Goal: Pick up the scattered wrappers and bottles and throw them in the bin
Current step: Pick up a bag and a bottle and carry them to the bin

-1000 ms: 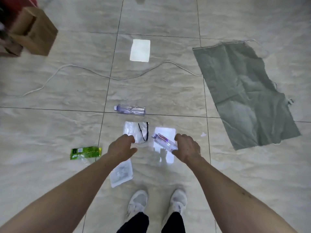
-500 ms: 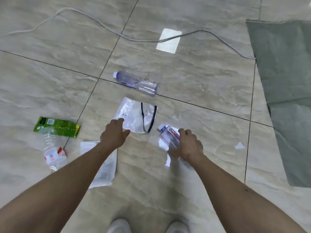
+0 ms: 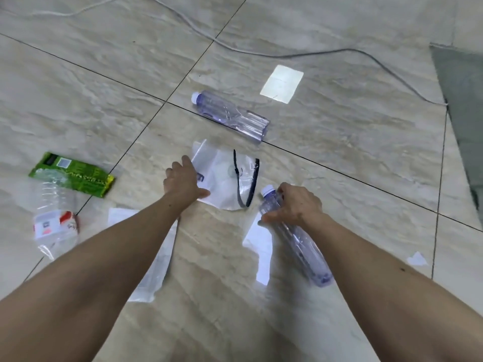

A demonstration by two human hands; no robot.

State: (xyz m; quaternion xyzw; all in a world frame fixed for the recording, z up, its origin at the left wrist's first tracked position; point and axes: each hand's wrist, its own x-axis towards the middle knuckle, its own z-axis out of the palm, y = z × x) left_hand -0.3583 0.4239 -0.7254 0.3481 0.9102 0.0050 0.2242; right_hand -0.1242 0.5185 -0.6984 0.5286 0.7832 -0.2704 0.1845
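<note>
Right hand (image 3: 292, 205) wrapped round purple bottle (image 3: 295, 233) near its cap, gripped for lifting; left hand (image 3: 183, 182) spread, fingertips on clear wrapper (image 3: 222, 176) just ahead, pinning it. I see no bin

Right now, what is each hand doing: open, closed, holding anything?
Left hand: open, fingers spread on the clear plastic bag, not yet gripping it.
Right hand: closed around the purple-tinted bottle near its cap.
</note>
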